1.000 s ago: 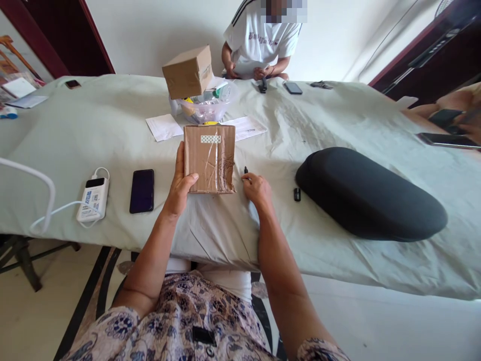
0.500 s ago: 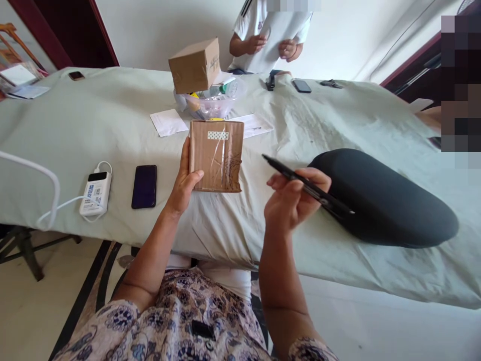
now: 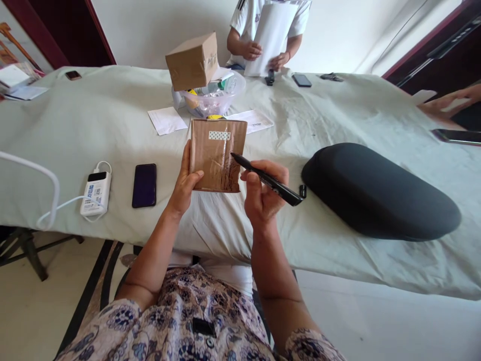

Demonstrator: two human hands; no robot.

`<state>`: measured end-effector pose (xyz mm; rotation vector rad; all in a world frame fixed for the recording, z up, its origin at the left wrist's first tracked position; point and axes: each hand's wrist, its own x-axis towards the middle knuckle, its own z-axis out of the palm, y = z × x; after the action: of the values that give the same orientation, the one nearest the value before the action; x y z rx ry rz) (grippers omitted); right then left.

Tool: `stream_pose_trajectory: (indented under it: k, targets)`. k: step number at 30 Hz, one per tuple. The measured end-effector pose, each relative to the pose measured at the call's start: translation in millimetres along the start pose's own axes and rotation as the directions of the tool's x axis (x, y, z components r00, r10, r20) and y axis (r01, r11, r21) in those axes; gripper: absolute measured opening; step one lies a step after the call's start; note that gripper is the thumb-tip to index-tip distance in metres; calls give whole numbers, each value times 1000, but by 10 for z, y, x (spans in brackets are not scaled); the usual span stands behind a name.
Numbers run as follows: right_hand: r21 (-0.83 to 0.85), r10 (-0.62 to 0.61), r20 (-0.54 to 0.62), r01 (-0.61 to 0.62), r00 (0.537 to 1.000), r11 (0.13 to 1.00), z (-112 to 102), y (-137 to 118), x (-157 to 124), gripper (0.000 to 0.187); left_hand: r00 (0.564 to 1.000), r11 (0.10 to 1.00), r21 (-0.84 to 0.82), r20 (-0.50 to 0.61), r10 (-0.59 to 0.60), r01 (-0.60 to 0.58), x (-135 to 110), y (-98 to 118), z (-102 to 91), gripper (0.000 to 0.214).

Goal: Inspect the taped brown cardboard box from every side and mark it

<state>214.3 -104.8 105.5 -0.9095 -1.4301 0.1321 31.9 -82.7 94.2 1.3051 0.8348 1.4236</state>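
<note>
A brown cardboard box (image 3: 218,153), taped over and bearing a small white patterned strip, stands on the sheet-covered table (image 3: 93,125) in front of me. My left hand (image 3: 185,183) grips its left side, thumb on the front face. My right hand (image 3: 263,193) is closed around a black pen (image 3: 267,179), whose tip points at the box's right edge. A small black pen cap (image 3: 302,190) lies just right of my hand.
A large black padded case (image 3: 379,193) lies to the right. A dark phone (image 3: 144,184) and a white power bank (image 3: 95,192) with cable lie to the left. Behind the box are papers, a clear bowl (image 3: 214,100) and another cardboard box (image 3: 192,61). A person across holds paper.
My right hand picked the pen up off the table, lifted it to the right, then brought its tip in toward the box. The person opposite raised a sheet of paper.
</note>
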Motion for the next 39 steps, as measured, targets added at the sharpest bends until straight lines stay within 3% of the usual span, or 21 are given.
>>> stream_pose_trajectory:
  k: [6, 8, 11, 13, 16, 19, 22, 25, 27, 29, 31, 33, 36, 39]
  targets:
    - [-171, -66, -278, 19, 958, 985, -114, -64, 18, 19, 989, 995, -49, -113, -94, 89, -19, -216, 57, 80]
    - [-285, -89, -310, -4, 947, 959, -176, -81, -13, 21, 981, 990, -60, -140, -133, 126, -26, -212, 78, 78]
    - [-409, -4, -213, -85, 977, 909, -224, -81, -102, 26, 969, 978, -89, -149, -198, 186, -27, -150, 107, 75]
    - [-386, 118, -114, -154, 986, 910, -212, -62, -189, 25, 954, 967, -109, -171, -246, 229, -26, -104, 128, 74]
    - [-169, 236, 60, -223, 970, 960, -147, -15, -334, 22, 940, 960, -121, -206, -274, 253, -29, -65, 156, 74]
    - [91, 218, 140, -232, 966, 968, -70, 31, -431, 22, 942, 963, -128, -213, -260, 236, -40, -69, 159, 71]
    - [177, 173, -43, -164, 984, 971, -22, 57, -413, 20, 943, 966, -110, -214, -253, 234, -47, -110, 121, 71]
    - [103, 94, -297, -66, 950, 993, -34, 95, -281, 18, 943, 968, -77, -223, -249, 238, -48, -169, 71, 68]
    - [9, 71, -361, -72, 930, 997, -78, 173, -161, 16, 943, 969, -68, -227, -245, 236, -50, -204, 53, 66]
    - [-104, 97, -311, -135, 945, 985, -132, 322, -50, 17, 942, 970, -73, -232, -241, 230, -55, -232, 52, 65]
    - [-233, 156, -140, -186, 978, 955, -174, 533, 23, 22, 939, 973, -87, -256, -231, 216, -64, -262, 64, 64]
    - [-414, 255, 47, -213, 966, 885, -186, 761, 37, 32, 931, 977, -103, -298, -209, 187, -74, -299, 79, 62]
    - [-659, 460, 249, -199, 852, 725, -150, 1005, -42, 50, 921, 986, -98, -354, -163, 136, -76, -375, 88, 62]
    - [-786, 598, 338, -131, 726, 604, -90, 1063, -155, 65, 904, 992, -51, -407, -129, 118, -57, -479, 73, 64]
